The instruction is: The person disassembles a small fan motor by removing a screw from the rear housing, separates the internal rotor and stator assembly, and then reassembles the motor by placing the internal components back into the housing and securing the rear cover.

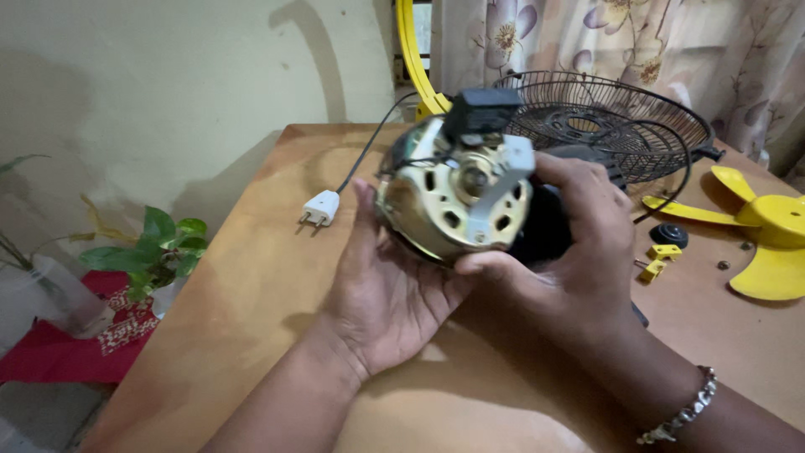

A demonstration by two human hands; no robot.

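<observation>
Both my hands hold a fan motor [457,197] above a wooden table [251,277]. The motor has a round brass-coloured body, a grey metal bracket across its face and a black box on top. My left hand [394,294] cups it from below and the left. From the right, my right hand [570,243] grips it, thumb under the front and fingers over the black rear housing. A black cord runs from the motor to a white two-pin plug [320,207] lying on the table.
A black wire fan guard [604,126] lies at the back right. Yellow fan blades [767,235], a black knob [668,235] and small yellow clips [658,260] lie at the right. A green potted plant [159,252] and a red cloth [75,348] sit left of the table.
</observation>
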